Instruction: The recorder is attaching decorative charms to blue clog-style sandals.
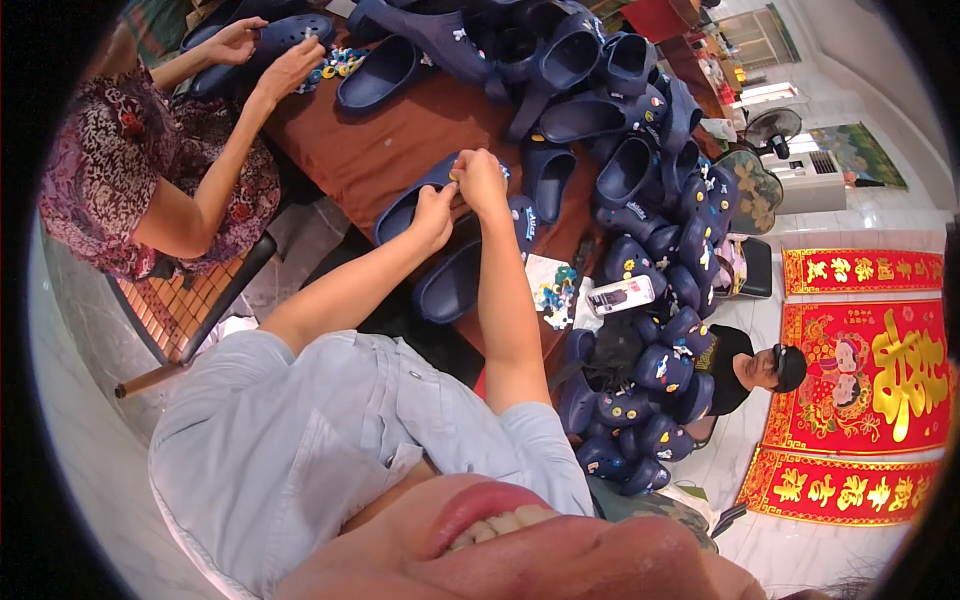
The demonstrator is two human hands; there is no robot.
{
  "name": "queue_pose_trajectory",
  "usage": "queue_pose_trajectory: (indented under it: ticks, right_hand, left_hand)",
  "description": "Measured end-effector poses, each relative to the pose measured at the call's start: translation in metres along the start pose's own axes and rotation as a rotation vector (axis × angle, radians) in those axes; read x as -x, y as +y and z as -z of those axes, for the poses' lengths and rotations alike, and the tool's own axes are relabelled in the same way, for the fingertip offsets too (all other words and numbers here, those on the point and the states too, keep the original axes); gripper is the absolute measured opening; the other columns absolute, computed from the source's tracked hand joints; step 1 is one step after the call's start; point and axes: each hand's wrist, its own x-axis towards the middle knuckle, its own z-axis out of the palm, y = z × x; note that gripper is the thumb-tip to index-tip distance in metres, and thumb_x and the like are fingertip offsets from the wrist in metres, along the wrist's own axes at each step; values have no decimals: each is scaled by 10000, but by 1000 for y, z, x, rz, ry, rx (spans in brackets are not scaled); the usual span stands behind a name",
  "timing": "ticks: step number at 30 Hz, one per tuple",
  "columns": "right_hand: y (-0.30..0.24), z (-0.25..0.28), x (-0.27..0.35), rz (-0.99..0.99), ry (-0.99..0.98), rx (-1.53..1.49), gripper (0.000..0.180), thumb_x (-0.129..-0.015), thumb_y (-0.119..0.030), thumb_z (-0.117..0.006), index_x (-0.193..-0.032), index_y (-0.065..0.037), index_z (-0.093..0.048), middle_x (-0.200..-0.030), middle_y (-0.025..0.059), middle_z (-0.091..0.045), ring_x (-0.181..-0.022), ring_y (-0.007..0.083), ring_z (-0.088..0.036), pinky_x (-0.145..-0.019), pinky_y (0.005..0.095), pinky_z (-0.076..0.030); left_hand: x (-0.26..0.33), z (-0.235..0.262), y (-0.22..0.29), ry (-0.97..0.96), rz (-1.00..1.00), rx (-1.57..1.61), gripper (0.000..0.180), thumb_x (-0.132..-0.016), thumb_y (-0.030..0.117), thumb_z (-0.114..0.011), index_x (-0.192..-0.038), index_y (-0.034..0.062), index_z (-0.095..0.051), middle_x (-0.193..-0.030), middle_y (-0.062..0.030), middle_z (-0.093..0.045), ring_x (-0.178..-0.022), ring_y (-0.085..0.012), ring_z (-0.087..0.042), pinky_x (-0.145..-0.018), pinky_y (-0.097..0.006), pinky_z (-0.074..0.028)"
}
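Observation:
A navy foam clog (396, 214) lies on the brown-covered table in front of me, under both hands. My left hand (434, 216) is closed on the clog near its opening, fingers pressed together. Over the toe part, my right hand (481, 178) is closed in a pinch at a small yellow charm (454, 176). The fingers partly hide the charm, and whether it is seated in the shoe I cannot tell. Nearer to me, beside my right forearm, rests another navy clog (448, 288) with a white-and-blue charm on its front.
Small coloured charms (556, 294) lie on a white sheet right of my forearm, near a phone (621, 295). Decorated clogs (662, 368) pile up on the right; more clogs (572, 58) crowd the far side. At left a co-worker (180, 180) handles a clog (287, 37). Another person (735, 370) sits beyond the pile.

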Motion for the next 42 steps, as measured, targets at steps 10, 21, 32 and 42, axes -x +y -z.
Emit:
queue_pose_trajectory:
  ticks: [10,21,32,42]
  right_hand:
    - [-9,8,26,199,17,277,223,-776,-156,-621,-955,-82,-732,-1033,173,-609,-1056,347,-514,-885,422,-462]
    - [-6,-8,29,182,175,325,210,-810,-168,-571,-942,-141,-731,-990,188,-608,-990,370,-534,-845,440,-471]
    - [77,25,170,-325,727,-582,189,-860,-32,-569,-1005,31,-674,-936,126,-685,-861,182,-637,-798,284,-479]
    - [108,-9,292,-690,987,-630,168,-883,14,-515,-984,52,-644,-865,103,-658,-782,156,-623,-740,264,-502]
  left_hand:
    - [8,-10,10,124,-9,11,97,-923,58,-520,-913,-38,-535,-918,-82,-599,-834,-191,-621,-709,-339,-522]
    - [-9,2,6,122,8,-41,210,-939,97,-511,-1031,-91,-521,-1002,-138,-604,-883,-204,-617,-742,-333,-522]
    - [11,21,36,-222,61,-683,370,-923,233,-591,-1180,-29,-549,-1105,-98,-617,-988,-178,-579,-882,-319,-470]
    - [6,22,31,-451,-707,-1743,461,-850,388,-638,-1038,-33,-642,-1000,-258,-616,-926,-410,-594,-822,-455,-478]
